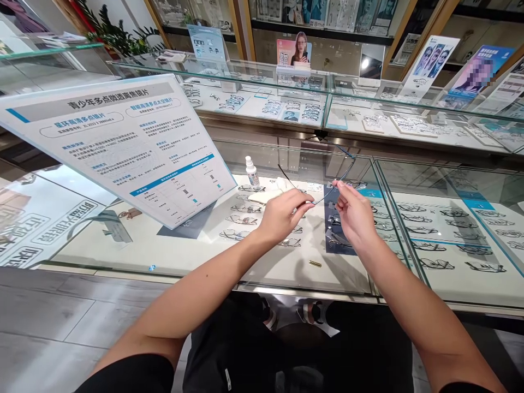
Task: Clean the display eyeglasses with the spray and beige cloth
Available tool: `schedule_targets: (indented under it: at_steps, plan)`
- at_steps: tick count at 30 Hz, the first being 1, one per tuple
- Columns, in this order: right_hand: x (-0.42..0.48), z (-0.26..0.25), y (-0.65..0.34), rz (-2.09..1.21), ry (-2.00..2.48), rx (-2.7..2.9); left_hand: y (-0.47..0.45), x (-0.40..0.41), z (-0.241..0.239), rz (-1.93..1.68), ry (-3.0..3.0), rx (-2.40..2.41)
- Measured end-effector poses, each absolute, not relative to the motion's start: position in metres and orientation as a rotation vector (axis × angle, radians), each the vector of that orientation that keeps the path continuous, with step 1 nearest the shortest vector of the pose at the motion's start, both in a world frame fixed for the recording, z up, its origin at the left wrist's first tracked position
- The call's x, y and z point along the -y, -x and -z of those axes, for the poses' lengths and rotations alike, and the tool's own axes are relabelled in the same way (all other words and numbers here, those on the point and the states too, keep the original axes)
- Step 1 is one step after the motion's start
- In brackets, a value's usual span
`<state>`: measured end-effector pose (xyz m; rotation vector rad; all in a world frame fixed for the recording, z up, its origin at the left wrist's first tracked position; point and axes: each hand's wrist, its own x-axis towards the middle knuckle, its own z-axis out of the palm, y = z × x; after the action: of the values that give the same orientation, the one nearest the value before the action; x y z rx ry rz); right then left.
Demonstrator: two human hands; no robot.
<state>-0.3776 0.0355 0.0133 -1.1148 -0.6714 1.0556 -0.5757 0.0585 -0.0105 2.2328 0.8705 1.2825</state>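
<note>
Both hands hold a pair of thin-framed eyeglasses (326, 196) above the glass counter, its temple arms pointing up and away from me. My left hand (282, 212) pinches the glasses on the left side, thumb against fingers. On the right, my right hand (352, 206) grips the other side between thumb and fingertips. Just beyond my left hand lies a pale cloth (266, 195). A white bottle (252, 171) with a label stands upright behind the cloth. Nearer me, a small gold-coloured rod (315, 263) shows at the counter, though I cannot tell whether it is on or under the glass.
A large printed board (123, 142) leans over the counter at the left. Rows of eyeglasses (436, 264) fill the display cases under glass. Behind runs another glass case (262, 87) topped with advertising cards (429, 66). The counter's front edge (303, 292) is close to my legs.
</note>
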Motion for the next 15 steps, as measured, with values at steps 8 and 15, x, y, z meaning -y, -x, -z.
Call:
schedule_targets:
  at_steps: [8, 15]
  plan:
    - [-0.029, -0.018, 0.382, -0.992, 1.084, 0.857, 0.584, -0.061, 0.001, -1.456, -2.178, -0.895]
    - [-0.038, -0.018, 0.360, -0.791, 1.055, 0.869, 0.594, -0.065, -0.011, -1.613, -2.046, -0.977]
